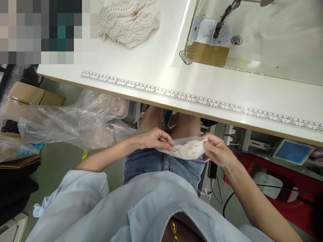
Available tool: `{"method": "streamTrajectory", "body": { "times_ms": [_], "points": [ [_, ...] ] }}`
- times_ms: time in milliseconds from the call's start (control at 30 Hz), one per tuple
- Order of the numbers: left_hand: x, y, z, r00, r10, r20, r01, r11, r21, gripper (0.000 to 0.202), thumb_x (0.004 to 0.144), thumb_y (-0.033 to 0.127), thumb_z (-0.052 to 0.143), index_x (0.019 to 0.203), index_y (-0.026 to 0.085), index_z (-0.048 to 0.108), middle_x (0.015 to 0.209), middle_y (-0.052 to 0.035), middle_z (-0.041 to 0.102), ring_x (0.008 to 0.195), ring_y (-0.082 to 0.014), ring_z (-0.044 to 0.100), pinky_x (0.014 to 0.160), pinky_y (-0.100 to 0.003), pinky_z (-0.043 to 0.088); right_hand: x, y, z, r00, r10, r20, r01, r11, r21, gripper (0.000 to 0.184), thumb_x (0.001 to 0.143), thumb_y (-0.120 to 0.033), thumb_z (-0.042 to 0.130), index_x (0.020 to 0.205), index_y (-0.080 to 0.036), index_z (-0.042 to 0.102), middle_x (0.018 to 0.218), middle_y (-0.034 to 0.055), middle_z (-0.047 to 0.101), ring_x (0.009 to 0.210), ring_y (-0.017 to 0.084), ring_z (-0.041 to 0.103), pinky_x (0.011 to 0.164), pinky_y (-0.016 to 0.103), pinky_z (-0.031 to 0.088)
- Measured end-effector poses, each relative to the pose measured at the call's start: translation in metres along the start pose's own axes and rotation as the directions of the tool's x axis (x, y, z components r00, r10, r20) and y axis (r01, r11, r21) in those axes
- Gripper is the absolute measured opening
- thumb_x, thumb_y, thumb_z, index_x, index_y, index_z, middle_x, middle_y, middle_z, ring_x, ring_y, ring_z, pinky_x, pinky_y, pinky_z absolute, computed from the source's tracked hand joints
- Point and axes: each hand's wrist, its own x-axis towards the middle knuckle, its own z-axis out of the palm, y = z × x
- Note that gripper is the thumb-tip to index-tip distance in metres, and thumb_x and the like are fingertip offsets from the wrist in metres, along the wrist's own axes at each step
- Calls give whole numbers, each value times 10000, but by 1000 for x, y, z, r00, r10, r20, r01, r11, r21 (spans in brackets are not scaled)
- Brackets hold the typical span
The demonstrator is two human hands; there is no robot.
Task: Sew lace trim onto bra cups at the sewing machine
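Note:
Above my lap, just short of the table's front edge, I hold a small piece of sheer white fabric with lace trim (188,149). My left hand (157,138) pinches its left end between thumb and fingers. At the other end, the thumb and fingers of my right hand (217,148) are closed on the upper right corner. The piece is stretched between both hands, and thin dark reddish lines show on it. A pile of cream eyelet lace (130,23) lies on the table, away from both hands.
The white table (151,72) has a printed ruler (202,101) along its front edge. A sewing machine (218,30) stands at the upper right. Plastic bags (73,124) and a cardboard box (32,95) are on the left. A red stool (282,188) and cables are at right.

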Motion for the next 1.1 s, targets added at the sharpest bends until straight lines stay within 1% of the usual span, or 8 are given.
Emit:
{"method": "streamTrajectory", "body": {
  "times_ms": [100, 267, 400, 533, 667, 867, 967, 1100],
  "points": [
    [-4, 3, -3, 999, 20, 25, -21, 999, 37, 236, 624, 229, 790, 824, 124, 721, 737, -30, 717, 694, -84, 643, 699, -193, 487, 0, -3, 4, 999, -9, 47, 8, 999, 32, 339, 625, -471, 789, 715, -209, 594, 623, -19, 616, 543, 124, 580, 532, 258, 480],
    [-4, 8, 2, 992, 57, 115, -63, 997, 48, 280, 639, 190, 776, 904, 124, 715, 864, -46, 736, 783, -104, 666, 773, -215, 512, 0, -6, 9, 990, -50, 129, 51, 999, -6, 297, 683, -446, 759, 710, -189, 613, 628, -16, 597, 539, 109, 552, 512, 234, 446],
    [1, 10, 10, 996, 63, 65, -68, 994, 85, 326, 617, 226, 793, 914, 114, 716, 853, -48, 739, 769, -120, 675, 756, -220, 524, 0, -3, 8, 985, -66, 161, 74, 996, -46, 273, 719, -429, 738, 722, -185, 616, 608, -25, 564, 503, 92, 494, 470, 213, 388],
    [3, 10, 13, 996, 84, 6, -84, 993, 83, 282, 643, 238, 778, 894, 119, 726, 787, -34, 739, 725, -113, 675, 716, -206, 530, 1, -1, 6, 983, -84, 164, 96, 993, -65, 270, 724, -434, 732, 724, -184, 631, 625, -12, 580, 528, 102, 508, 492, 223, 406],
    [2, 9, 10, 995, 97, 21, -98, 989, 107, 259, 666, 245, 765, 896, 132, 730, 786, -30, 738, 720, -109, 674, 695, -193, 526, 2, -1, 6, 984, -91, 151, 104, 992, -74, 255, 724, -423, 736, 717, -188, 636, 625, -12, 589, 538, 104, 515, 506, 224, 417],
    [2, 11, 12, 995, 102, 21, -104, 987, 125, 284, 667, 288, 762, 904, 136, 725, 829, -37, 732, 758, -128, 669, 733, -225, 516, 1, -4, 9, 986, -96, 137, 111, 988, -107, 274, 727, -442, 726, 708, -187, 627, 606, -17, 578, 521, 101, 500, 490, 221, 407],
    [3, 12, 15, 986, 164, -33, -152, 959, 239, 320, 637, 339, 780, 871, 130, 721, 840, -39, 721, 754, -135, 649, 703, -222, 492, 0, -5, 10, 988, -89, 128, 112, 976, -186, 298, 745, -467, 699, 713, -182, 620, 598, -15, 571, 504, 98, 486, 462, 216, 386],
    [6, 7, 21, 946, 295, -134, -216, 882, 419, 296, 654, 380, 763, 780, 120, 699, 730, -12, 683, 678, -119, 601, 614, -199, 437, -2, -9, 13, 978, -142, 153, 184, 934, -306, 267, 805, -443, 645, 747, -183, 623, 613, -11, 579, 508, 98, 492, 449, 212, 376]
  ]
}}
